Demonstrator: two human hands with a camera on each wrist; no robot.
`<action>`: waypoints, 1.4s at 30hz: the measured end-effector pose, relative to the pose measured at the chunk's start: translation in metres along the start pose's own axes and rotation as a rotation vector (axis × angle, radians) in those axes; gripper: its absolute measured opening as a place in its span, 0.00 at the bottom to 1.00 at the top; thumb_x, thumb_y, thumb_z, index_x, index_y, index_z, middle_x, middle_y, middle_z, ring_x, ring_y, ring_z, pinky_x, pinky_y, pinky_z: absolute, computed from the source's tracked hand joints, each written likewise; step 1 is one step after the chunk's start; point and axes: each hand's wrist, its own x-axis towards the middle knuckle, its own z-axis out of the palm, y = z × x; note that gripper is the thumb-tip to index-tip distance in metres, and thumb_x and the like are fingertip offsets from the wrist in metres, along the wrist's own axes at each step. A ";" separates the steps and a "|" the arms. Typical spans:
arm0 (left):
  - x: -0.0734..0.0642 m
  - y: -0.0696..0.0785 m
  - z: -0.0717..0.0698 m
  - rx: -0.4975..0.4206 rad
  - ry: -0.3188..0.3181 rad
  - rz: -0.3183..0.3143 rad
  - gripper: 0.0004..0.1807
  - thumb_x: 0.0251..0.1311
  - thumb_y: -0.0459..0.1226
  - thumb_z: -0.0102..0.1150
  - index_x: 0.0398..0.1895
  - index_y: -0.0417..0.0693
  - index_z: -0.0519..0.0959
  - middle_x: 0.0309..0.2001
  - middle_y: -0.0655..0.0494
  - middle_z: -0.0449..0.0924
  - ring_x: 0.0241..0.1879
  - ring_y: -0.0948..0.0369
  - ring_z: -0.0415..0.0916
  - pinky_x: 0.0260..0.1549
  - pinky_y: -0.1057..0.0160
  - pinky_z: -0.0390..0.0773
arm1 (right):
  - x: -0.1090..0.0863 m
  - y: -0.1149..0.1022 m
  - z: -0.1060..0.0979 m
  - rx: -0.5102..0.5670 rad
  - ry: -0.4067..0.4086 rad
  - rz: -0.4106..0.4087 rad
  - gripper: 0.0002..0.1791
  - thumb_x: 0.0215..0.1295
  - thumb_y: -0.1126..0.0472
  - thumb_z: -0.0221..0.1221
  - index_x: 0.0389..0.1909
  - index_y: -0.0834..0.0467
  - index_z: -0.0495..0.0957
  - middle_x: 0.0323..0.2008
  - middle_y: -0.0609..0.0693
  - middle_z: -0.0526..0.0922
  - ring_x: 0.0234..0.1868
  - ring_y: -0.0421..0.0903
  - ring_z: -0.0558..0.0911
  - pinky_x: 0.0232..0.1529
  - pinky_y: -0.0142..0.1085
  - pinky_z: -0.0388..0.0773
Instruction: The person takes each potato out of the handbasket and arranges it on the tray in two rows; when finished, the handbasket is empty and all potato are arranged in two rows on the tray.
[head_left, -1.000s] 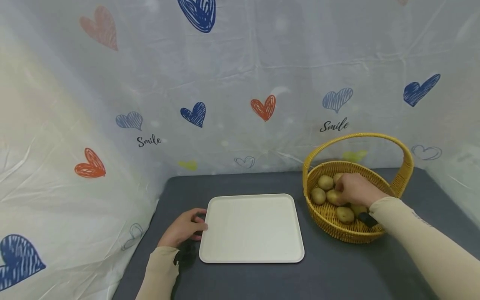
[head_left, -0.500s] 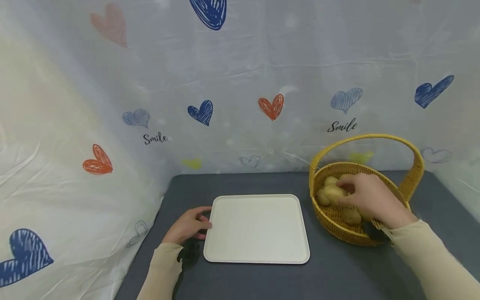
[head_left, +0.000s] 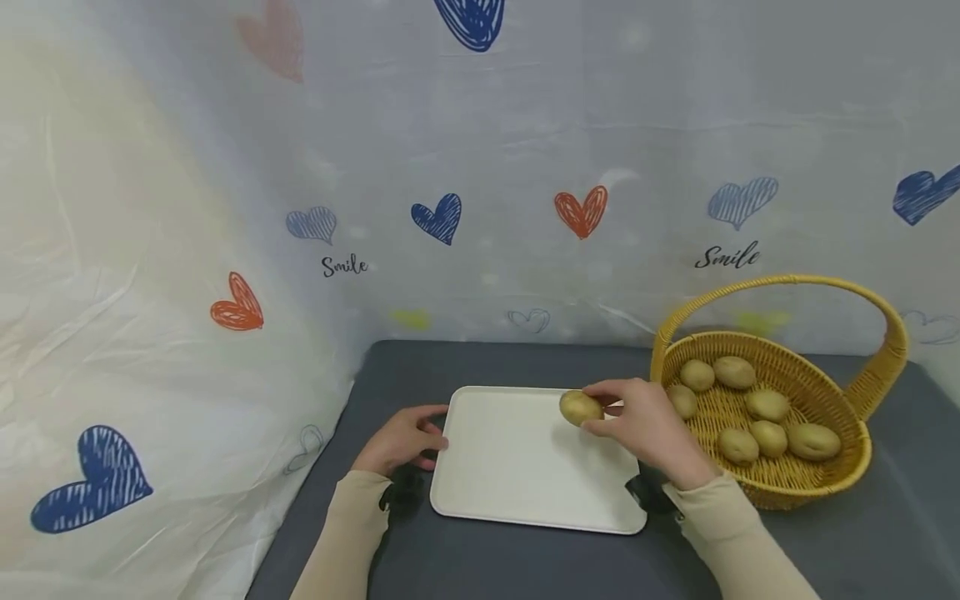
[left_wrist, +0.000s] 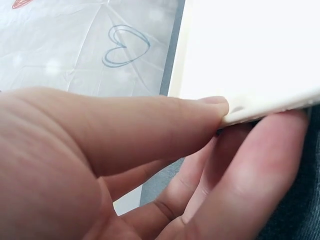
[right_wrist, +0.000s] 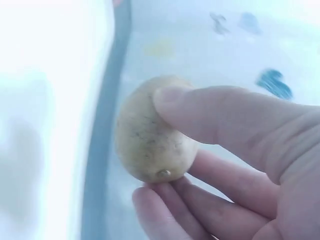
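A white rectangular tray (head_left: pixel 517 475) lies on the dark table. My left hand (head_left: pixel 397 438) pinches its left edge; in the left wrist view the thumb (left_wrist: pixel 165 120) is on top of the rim and fingers are underneath. Over the tray's far right part, my right hand (head_left: pixel 656 425) holds a potato (head_left: pixel 579 407) above the surface. Thumb and fingers grip this potato (right_wrist: pixel 150 135) from opposite sides in the right wrist view. To the right stands a yellow woven basket (head_left: pixel 813 396) with several more potatoes (head_left: pixel 767 406) in it.
The basket's tall arched handle (head_left: pixel 795 281) rises over its opening. A pale cloth (head_left: pixel 480 167) printed with hearts hangs behind the dark tabletop (head_left: pixel 465 358) and along its left side. A dark wrist device (head_left: pixel 651 493) sits under the right wrist.
My right hand has lifted a potato out of the basket and carried it left over the tray. My left hand stays at the tray's edge. The head view has shifted left.
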 end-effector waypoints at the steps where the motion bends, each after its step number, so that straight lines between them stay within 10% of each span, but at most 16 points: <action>1: 0.000 0.000 0.000 0.002 0.003 0.001 0.38 0.64 0.31 0.74 0.78 0.48 0.74 0.44 0.44 0.83 0.36 0.55 0.88 0.31 0.55 0.92 | 0.006 -0.002 0.011 0.026 -0.008 -0.003 0.24 0.62 0.59 0.78 0.58 0.61 0.89 0.50 0.56 0.93 0.50 0.52 0.91 0.51 0.47 0.90; 15: 0.005 -0.005 0.002 -0.031 -0.030 0.010 0.38 0.64 0.33 0.74 0.78 0.52 0.75 0.41 0.46 0.84 0.35 0.55 0.88 0.32 0.56 0.92 | 0.074 -0.031 0.116 0.098 -0.056 -0.034 0.23 0.56 0.65 0.79 0.55 0.62 0.90 0.48 0.54 0.93 0.47 0.49 0.89 0.52 0.46 0.88; 42: 0.008 -0.008 -0.004 -0.077 -0.029 -0.005 0.37 0.61 0.35 0.77 0.75 0.52 0.78 0.41 0.46 0.87 0.34 0.56 0.89 0.32 0.55 0.92 | 0.083 -0.040 0.139 -0.026 -0.023 -0.140 0.23 0.53 0.68 0.80 0.52 0.61 0.90 0.48 0.55 0.91 0.45 0.48 0.86 0.50 0.44 0.85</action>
